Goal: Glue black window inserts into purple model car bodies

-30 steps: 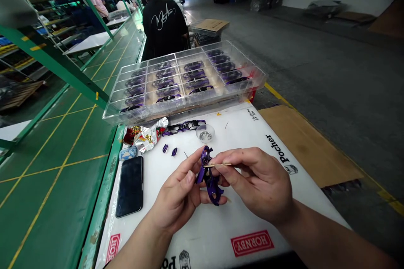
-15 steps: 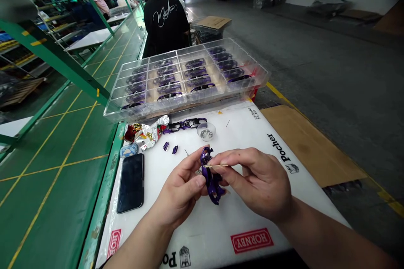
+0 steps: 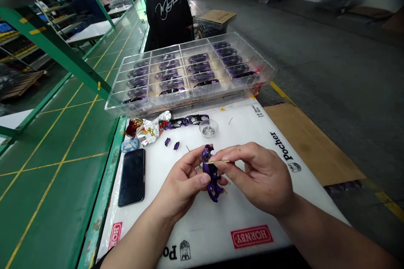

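Note:
A glossy purple part [image 3: 214,187] stands roughly upright above the white foam surface [image 3: 202,231], with the thumb and fingers of my left hand [image 3: 186,180] closed round it. My right hand [image 3: 261,174] pinches a thin wooden stick [image 3: 219,162], whose tip meets the upper part of the purple piece. Beyond my hands is a small clear dish [image 3: 208,128] with tiny pieces in it. Next to the dish lie more purple and black parts [image 3: 189,120]. Two small purple pieces [image 3: 172,143] rest on the foam to the left.
A phone [image 3: 132,177], a blue object [image 3: 130,145] and a crumpled foil wrapper [image 3: 151,130] lie at the left. Behind stands a divided clear tray [image 3: 186,96] of purple parts. A person in black [image 3: 170,17] sits beyond it, beside the green bench [image 3: 63,134].
The view has shifted slightly. My left thumb sits further across the purple part, and the stick in my right hand lies a little flatter against its upper part.

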